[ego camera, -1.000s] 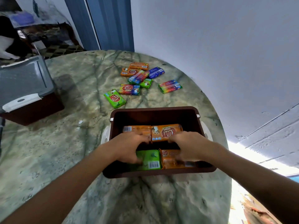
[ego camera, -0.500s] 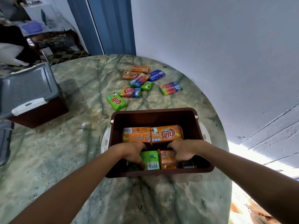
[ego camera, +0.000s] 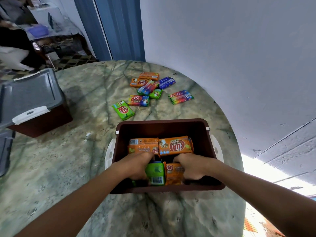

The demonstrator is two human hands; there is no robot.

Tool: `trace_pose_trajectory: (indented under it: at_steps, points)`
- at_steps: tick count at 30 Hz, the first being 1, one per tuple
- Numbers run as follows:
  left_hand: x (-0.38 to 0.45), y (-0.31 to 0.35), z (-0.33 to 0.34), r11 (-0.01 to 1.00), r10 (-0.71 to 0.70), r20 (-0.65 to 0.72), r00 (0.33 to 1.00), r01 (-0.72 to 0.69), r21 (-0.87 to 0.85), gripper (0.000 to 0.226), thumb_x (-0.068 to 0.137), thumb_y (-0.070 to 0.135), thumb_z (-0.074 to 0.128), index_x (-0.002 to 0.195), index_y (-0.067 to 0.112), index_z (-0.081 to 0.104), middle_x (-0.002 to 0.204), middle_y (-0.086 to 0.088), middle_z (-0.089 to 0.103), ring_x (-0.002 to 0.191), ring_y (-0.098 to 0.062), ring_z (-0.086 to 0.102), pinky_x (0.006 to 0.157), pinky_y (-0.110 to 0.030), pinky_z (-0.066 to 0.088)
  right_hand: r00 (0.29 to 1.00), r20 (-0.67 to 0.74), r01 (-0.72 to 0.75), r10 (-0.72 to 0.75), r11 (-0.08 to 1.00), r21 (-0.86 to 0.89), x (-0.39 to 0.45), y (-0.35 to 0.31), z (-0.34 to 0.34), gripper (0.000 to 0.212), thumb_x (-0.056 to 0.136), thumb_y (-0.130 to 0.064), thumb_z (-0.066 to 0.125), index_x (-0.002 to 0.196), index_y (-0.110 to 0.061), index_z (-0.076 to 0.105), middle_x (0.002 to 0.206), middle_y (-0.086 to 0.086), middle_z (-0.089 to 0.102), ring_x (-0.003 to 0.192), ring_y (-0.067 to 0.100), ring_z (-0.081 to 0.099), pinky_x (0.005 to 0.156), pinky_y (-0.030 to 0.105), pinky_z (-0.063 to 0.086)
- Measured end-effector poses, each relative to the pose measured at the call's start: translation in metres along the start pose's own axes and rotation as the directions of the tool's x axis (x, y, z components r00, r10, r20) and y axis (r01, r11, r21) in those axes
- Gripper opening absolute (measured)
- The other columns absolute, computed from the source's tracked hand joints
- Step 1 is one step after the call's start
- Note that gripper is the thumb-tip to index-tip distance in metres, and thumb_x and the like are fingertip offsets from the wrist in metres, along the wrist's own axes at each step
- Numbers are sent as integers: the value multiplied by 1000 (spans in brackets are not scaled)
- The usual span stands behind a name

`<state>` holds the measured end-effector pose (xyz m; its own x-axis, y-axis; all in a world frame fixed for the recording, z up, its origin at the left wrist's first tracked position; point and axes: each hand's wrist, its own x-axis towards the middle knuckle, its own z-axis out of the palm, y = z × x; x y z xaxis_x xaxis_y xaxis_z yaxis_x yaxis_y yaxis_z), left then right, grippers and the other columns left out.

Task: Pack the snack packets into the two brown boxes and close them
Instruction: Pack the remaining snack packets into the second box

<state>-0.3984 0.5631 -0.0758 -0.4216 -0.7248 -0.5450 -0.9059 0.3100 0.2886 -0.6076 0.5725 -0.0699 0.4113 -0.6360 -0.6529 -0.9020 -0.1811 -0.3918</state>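
An open brown box stands on the marble table in front of me. Two orange packets lie across its far half. Both hands are inside the near half. My left hand grips a green packet, and my right hand grips an orange packet standing beside it. Several loose packets, orange, green, blue and rainbow, lie on the table beyond the box. The second brown box sits at the left under a grey lid.
The round marble table ends close behind the loose packets, against a white wall. A second grey lid shows at the far left edge. A person sits in the background at the top left.
Both hands have sunk deeper into the near half of the box and pressed the green and orange packets closer together, more upright. The view has tilted slightly.
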Motion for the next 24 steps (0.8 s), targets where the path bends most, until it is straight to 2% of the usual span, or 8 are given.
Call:
trace_pose_trajectory:
  at_steps: [4,9,12,15,17,19,21,24]
  points:
    - [-1,-4,-4,996,-3,-64,998,9,91,70,65,37,83,123,25,46,129,-1,54,117,-22,52,93,-38,48,993,-116,22,-20,1000,17,2,-1,-3,58,76,-27,79,128,-19,54,121,0,60,111,20,56,92,34,49]
    - [-10,7,3,890,195,-248,949,-64,452,60,70,44,75,121,20,55,119,-4,60,109,-25,58,83,-39,53,937,-312,-2,-160,888,-460,-9,-8,-1,64,81,-40,69,135,-19,42,126,8,57,113,27,56,87,40,49]
    - [-15,-2,7,810,326,-297,897,-103,578,98,37,62,82,122,19,58,114,-10,59,103,-31,59,70,-42,56,875,-368,20,-314,783,-622,-15,-8,4,66,78,-45,68,132,-14,47,133,15,49,118,34,48,88,45,46]
    - [-4,-9,13,788,286,-223,932,-97,608,135,32,69,80,145,18,28,143,-22,40,129,-46,41,86,-65,46,899,-339,-45,-278,711,-702,-11,-2,9,100,59,-61,77,139,-12,42,140,22,40,127,43,38,97,57,38]
    - [6,-8,16,769,258,-121,959,-128,627,141,50,65,79,149,19,-10,157,-23,1,142,-48,5,98,-73,30,932,-307,-87,-191,706,-703,-6,1,11,121,60,-61,77,151,-12,15,154,26,17,141,47,14,106,65,23]
    - [11,-8,20,783,217,-57,974,-139,606,139,63,61,76,140,21,-33,154,-18,-26,140,-45,-21,105,-74,16,949,-288,-113,-126,718,-686,0,4,13,128,65,-59,76,152,-12,-5,157,25,-3,143,48,-3,109,67,16]
    - [15,-5,20,791,205,-53,977,-134,597,139,64,61,75,139,21,-36,153,-16,-31,139,-43,-25,106,-72,13,955,-278,-124,-101,718,-685,4,4,13,129,66,-59,76,151,-12,-9,157,26,-4,142,49,2,107,63,23]
    - [16,-2,17,805,190,-101,977,-96,586,135,66,58,75,146,15,-24,155,-16,-24,144,-40,-14,107,-66,20,944,-309,-136,-119,711,-690,9,1,11,130,62,-60,78,151,-10,-4,154,27,7,139,48,15,105,58,28]
